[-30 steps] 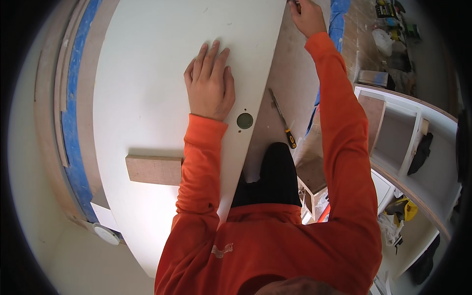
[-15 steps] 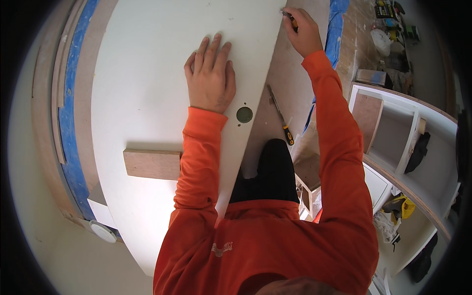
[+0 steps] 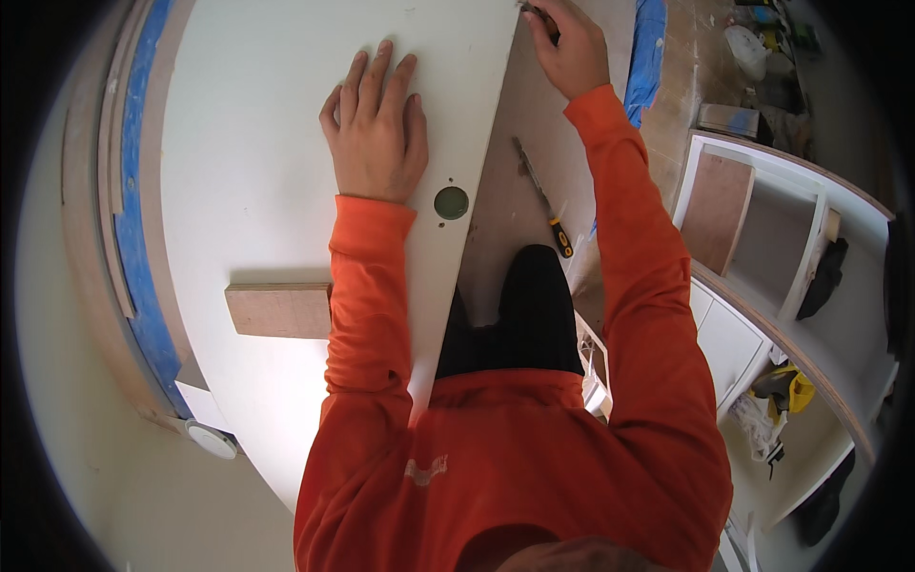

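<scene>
A large white panel (image 3: 257, 172) lies in front of me, with a round hole (image 3: 451, 202) near its right edge and a small hole above and below it. My left hand (image 3: 374, 138) rests flat on the panel, fingers spread, holding nothing. At the top of the view my right hand (image 3: 576, 50) grips a small hand tool (image 3: 540, 17) at the panel's right edge; its exact kind is hard to make out. Right of the panel, a long, narrow, file-like tool (image 3: 540, 195) with a black and yellow handle lies on a brown surface.
A flat wooden block (image 3: 278, 311) sits on the panel beside my left forearm. Blue sheeting (image 3: 649, 57) edges the brown surface. At the right stands a white open cabinet (image 3: 777, 229), with bags and assorted items (image 3: 753, 52) on the floor beyond. A white disc (image 3: 211, 439) is at lower left.
My view has shifted slightly, so the panel and block sit a little further left and higher. The right hand stays closed on its tool at the panel edge; the left hand remains flat.
</scene>
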The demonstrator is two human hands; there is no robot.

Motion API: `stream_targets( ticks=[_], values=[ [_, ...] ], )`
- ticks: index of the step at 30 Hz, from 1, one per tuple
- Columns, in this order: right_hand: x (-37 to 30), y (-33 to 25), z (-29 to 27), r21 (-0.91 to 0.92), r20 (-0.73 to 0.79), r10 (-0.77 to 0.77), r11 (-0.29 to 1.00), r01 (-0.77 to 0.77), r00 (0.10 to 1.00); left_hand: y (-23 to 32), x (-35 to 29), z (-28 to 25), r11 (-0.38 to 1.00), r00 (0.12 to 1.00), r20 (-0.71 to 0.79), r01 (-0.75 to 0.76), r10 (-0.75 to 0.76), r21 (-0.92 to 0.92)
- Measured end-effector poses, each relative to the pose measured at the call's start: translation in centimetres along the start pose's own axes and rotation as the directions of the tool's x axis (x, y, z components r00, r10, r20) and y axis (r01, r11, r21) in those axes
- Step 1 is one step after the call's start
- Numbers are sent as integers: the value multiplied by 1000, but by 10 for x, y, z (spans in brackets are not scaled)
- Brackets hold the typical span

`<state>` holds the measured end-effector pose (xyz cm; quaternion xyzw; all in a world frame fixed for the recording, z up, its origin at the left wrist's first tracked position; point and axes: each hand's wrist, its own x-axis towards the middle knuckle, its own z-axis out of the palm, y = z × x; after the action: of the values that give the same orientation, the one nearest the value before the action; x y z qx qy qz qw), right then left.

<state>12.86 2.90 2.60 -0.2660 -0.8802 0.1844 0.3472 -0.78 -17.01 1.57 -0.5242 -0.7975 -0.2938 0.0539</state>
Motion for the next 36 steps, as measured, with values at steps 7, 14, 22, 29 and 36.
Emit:
stream_targets(
  ticks=[7, 14, 22, 29, 36],
  values=[
    [-14, -12, 0, -83, 28, -9, 997, 11, 1000, -1, 0, 1, 997, 996, -68, -51, 55, 63],
    [-14, -15, -5, -134, 75, -49, 989, 59, 996, -16, 15, -14, 998, 955, 288, 68, -68, 11],
    [-33, -23, -2, -210, 106, 15, 978, 8, 994, -10, 15, 6, 976, 992, 122, -4, -23, 216],
    [-70, -49, -6, -274, 158, 35, 962, 10, 987, -8, 15, 7, 975, 995, 102, -12, -11, 224],
    [-83, -70, -10, -235, 175, 63, 972, -21, 982, -18, 13, 4, 971, 992, 124, 3, -33, 241]
  ],
)
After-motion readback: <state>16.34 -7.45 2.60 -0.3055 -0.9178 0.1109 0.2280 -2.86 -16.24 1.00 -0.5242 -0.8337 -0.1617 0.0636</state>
